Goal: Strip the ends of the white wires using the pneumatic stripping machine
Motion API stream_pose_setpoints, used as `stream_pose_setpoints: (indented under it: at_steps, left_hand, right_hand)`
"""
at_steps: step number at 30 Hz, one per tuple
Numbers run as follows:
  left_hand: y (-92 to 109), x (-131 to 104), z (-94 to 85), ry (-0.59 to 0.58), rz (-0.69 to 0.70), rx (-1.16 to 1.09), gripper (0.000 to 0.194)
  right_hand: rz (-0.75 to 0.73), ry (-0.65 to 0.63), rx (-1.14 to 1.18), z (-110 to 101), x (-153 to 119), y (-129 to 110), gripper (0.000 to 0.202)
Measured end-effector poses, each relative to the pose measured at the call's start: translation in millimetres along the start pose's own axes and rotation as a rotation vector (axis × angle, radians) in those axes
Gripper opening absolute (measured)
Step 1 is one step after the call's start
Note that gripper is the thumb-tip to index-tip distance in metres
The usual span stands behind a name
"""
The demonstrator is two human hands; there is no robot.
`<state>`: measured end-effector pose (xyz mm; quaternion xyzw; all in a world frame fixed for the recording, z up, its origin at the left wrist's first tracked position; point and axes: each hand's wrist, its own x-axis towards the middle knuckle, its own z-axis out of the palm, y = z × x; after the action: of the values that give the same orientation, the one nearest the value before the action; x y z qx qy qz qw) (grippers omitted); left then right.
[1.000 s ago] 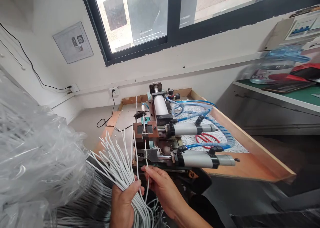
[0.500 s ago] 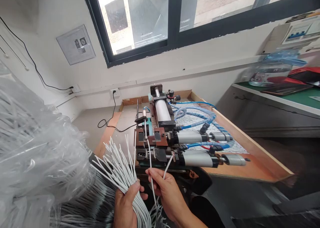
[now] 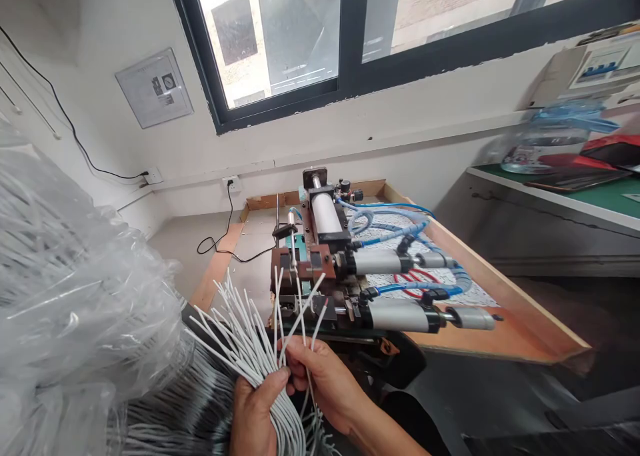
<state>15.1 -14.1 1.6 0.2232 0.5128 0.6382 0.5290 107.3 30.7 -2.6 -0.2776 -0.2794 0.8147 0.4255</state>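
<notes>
Many white wires (image 3: 260, 363) fan out at lower centre, squeezed in the left hand (image 3: 257, 413); beside it, the right hand (image 3: 327, 379) pinches a few between thumb and fingers. Mid-frame, some tips overlap the front of the cylinder machine (image 3: 327, 217). Clear plastic wrapping (image 3: 75, 276) crowds the left edge; a water jug (image 3: 546, 139) sits on a green tabletop (image 3: 590, 189) at right.

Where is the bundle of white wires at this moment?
In the head view, the bundle of white wires is low and left of centre, gripped in the left hand, just left of the right hand.
</notes>
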Motion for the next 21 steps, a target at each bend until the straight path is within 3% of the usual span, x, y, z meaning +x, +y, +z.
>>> stream_pose_setpoints:
  at_steps: [5, 10, 21]
  left_hand:
    - [0.1, 1.3, -1.9, 0.042, -0.021, -0.089, 0.013]
    - [-2.1, 6.9, -7.5, 0.099, -0.09, -0.105, 0.006]
    - [-0.9, 5.3, -5.1, 0.118, -0.092, -0.097, 0.005]
  right_hand:
    - [-0.158, 0.124, -0.135, 0.6, -7.6, 4.2, 0.028]
    - [-0.184, 0.27, -0.106, -6.9, -14.5, 11.9, 0.028]
    - [-0.137, 0.302, -0.1, -14.9, -24.9, 12.7, 0.027]
